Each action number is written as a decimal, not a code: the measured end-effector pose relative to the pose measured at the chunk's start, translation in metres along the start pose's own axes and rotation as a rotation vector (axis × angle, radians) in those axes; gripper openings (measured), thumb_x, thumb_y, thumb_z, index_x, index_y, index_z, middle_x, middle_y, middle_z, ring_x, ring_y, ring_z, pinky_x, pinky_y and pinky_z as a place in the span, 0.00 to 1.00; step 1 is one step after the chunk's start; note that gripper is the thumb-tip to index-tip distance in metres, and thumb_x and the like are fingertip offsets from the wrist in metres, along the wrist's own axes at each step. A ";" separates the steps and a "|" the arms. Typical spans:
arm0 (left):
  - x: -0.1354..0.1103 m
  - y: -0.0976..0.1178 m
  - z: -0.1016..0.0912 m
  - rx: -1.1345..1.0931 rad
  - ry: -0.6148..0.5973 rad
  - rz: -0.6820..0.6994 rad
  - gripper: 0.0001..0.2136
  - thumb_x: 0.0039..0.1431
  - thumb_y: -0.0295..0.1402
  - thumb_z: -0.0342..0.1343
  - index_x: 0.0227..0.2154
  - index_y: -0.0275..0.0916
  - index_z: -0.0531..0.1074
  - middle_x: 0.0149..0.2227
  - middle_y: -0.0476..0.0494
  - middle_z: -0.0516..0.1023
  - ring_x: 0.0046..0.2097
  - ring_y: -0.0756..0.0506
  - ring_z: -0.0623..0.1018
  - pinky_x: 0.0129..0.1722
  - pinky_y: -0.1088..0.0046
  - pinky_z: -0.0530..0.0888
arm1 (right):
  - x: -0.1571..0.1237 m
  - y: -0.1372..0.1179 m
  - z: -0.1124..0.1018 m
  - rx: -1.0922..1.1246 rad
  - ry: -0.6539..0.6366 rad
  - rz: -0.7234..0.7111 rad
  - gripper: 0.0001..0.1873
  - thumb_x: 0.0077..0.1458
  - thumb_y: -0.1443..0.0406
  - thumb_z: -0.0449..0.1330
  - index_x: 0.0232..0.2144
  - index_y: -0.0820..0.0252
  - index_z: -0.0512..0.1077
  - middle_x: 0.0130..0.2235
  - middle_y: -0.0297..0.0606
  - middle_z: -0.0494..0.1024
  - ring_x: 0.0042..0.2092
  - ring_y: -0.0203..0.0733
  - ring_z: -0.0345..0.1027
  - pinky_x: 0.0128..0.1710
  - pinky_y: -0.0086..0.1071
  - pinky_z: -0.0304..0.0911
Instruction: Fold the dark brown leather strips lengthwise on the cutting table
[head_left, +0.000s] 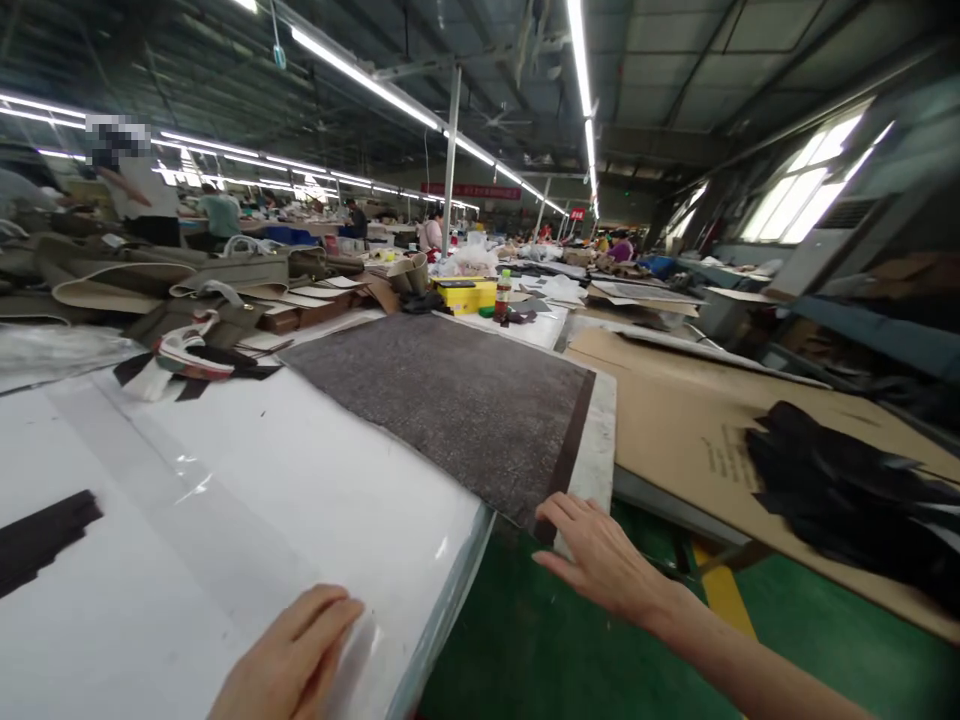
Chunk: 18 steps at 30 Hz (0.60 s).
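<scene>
My left hand (289, 660) lies flat and open on the white table top (247, 500) near its front edge, fingers pointing forward. My right hand (596, 555) reaches out with fingers stretched, its fingertips touching the near corner of a dark brown strip (568, 455) that lies along the right edge of a grey felt mat (442, 395). Neither hand holds anything.
Another dark strip (41, 535) lies at the far left of the white top. Black pieces (847, 495) are piled on a cardboard sheet (675, 420) to the right. Bag parts and handles (180, 350) crowd the back left. Other people work far behind. Green floor (570, 650) below.
</scene>
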<state>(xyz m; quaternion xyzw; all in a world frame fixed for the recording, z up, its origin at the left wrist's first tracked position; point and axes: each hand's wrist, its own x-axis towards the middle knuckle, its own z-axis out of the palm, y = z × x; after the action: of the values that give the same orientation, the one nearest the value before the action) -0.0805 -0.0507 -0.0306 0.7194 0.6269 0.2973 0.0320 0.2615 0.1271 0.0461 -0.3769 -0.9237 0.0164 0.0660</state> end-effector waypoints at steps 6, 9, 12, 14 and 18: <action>0.065 0.091 0.025 -0.057 -0.164 0.114 0.16 0.61 0.24 0.43 0.46 0.44 0.71 0.46 0.42 0.74 0.45 0.43 0.75 0.44 0.68 0.76 | 0.005 0.011 0.008 0.053 0.000 -0.031 0.07 0.54 0.69 0.60 0.37 0.58 0.66 0.40 0.36 0.69 0.41 0.44 0.62 0.40 0.36 0.56; 0.086 0.118 0.040 -0.025 -0.232 0.212 0.22 0.56 0.17 0.41 0.50 0.39 0.67 0.51 0.41 0.72 0.49 0.42 0.72 0.49 0.61 0.73 | 0.003 0.018 0.003 0.116 -0.026 -0.066 0.08 0.54 0.72 0.59 0.37 0.59 0.66 0.39 0.36 0.68 0.41 0.43 0.62 0.40 0.36 0.57; 0.105 0.132 0.060 0.020 -0.269 0.313 0.26 0.53 0.16 0.43 0.55 0.38 0.63 0.58 0.43 0.67 0.54 0.41 0.68 0.54 0.59 0.69 | 0.002 0.024 0.000 0.146 -0.038 -0.086 0.08 0.54 0.73 0.58 0.36 0.59 0.66 0.39 0.37 0.68 0.41 0.43 0.62 0.41 0.36 0.58; 0.115 0.135 0.072 0.056 -0.289 0.350 0.28 0.52 0.16 0.44 0.57 0.37 0.61 0.61 0.44 0.64 0.56 0.41 0.66 0.55 0.60 0.67 | 0.002 0.027 0.001 0.138 -0.037 -0.116 0.06 0.54 0.73 0.57 0.35 0.60 0.66 0.39 0.37 0.69 0.42 0.43 0.62 0.42 0.36 0.59; 0.127 0.133 0.091 0.115 -0.329 0.394 0.30 0.51 0.17 0.45 0.60 0.34 0.57 0.63 0.42 0.60 0.58 0.40 0.64 0.57 0.62 0.64 | 0.003 0.034 0.005 0.038 -0.032 -0.220 0.04 0.58 0.72 0.53 0.33 0.61 0.66 0.37 0.39 0.69 0.40 0.43 0.62 0.41 0.36 0.59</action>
<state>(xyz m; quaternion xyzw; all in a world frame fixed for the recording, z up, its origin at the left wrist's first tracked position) 0.0844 0.0678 -0.0001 0.8670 0.4769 0.1405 0.0340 0.2821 0.1531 0.0384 -0.2715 -0.9600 0.0327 0.0596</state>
